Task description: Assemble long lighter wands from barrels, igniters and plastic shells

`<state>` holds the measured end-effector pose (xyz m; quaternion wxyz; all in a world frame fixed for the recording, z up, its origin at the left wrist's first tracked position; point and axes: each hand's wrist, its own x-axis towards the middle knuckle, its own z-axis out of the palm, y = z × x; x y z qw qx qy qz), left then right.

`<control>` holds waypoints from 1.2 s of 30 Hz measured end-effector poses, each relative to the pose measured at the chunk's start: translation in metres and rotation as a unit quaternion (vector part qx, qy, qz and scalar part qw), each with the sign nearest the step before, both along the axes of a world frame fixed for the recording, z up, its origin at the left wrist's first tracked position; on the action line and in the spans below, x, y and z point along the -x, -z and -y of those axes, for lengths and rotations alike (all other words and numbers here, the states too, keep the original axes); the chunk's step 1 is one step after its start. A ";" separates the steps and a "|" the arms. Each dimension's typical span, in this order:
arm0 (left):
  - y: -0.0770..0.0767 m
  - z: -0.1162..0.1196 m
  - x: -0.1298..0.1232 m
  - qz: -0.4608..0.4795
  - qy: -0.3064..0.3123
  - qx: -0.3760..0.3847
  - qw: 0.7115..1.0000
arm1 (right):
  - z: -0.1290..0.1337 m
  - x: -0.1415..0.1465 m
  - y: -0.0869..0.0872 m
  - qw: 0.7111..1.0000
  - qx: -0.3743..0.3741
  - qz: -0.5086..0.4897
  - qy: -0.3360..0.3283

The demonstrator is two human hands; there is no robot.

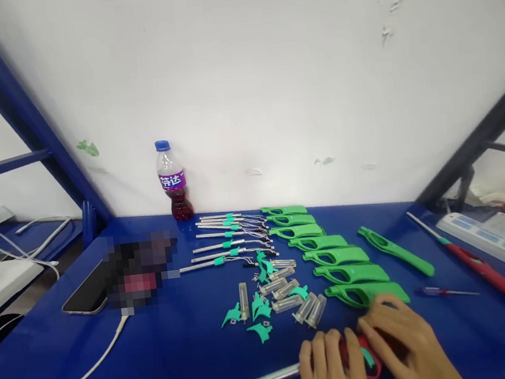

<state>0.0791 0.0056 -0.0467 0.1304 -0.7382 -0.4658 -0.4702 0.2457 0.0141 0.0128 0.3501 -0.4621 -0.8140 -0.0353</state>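
Note:
Near the front edge of the blue table, a red lighter [374, 368] with a metal tube and a teal trigger lies under both hands. My left hand [332, 364] is closed over its middle, fingers wrapped round where the tube meets the red body. My right hand [403, 336] grips the body's right end, which is mostly hidden. Just beyond sit green handle shells [367, 294] in a column. Clear fuel tanks [316, 311], teal triggers [260, 333] and metal tubes with wires [201, 265] lie to the left of the shells.
A drink bottle [174, 183] stands by the wall. At left are a phone [84, 291] and a white cable [86, 377]. On the right lie a screwdriver [446, 291], another red lighter [490, 275], a separate green shell [396, 251] and a power strip [500, 243].

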 end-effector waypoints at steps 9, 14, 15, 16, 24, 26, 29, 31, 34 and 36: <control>-0.001 0.014 -0.008 0.061 0.075 0.073 0.993 | 0.002 -0.012 0.014 0.988 -0.034 -0.025 0.148; -0.004 0.012 -0.001 0.060 0.094 0.068 0.991 | 0.002 -0.012 0.015 0.975 -0.046 -0.056 0.212; -0.005 0.012 0.001 0.060 0.102 0.067 0.991 | 0.003 -0.012 0.016 0.972 -0.044 -0.063 0.221; -0.005 0.012 0.002 0.061 0.110 0.068 0.990 | 0.003 -0.013 0.016 0.971 -0.042 -0.068 0.228; -0.014 0.020 0.007 0.135 0.144 0.089 0.976 | 0.004 -0.019 0.015 0.954 -0.051 -0.100 0.277; -0.016 0.022 0.008 0.144 0.139 0.097 0.975 | 0.005 -0.020 0.016 0.951 -0.052 -0.108 0.286; -0.017 0.024 0.007 0.137 0.131 0.109 0.976 | 0.007 -0.020 0.018 0.943 -0.056 -0.127 0.304; -0.017 0.025 0.007 0.123 0.131 0.114 0.977 | 0.007 -0.020 0.019 0.934 -0.063 -0.145 0.320; -0.020 0.023 0.007 0.126 0.130 0.110 0.977 | 0.008 -0.019 0.020 0.923 -0.063 -0.176 0.335; -0.024 0.021 0.010 0.135 0.141 0.104 0.975 | 0.008 -0.018 0.019 0.918 -0.058 -0.202 0.337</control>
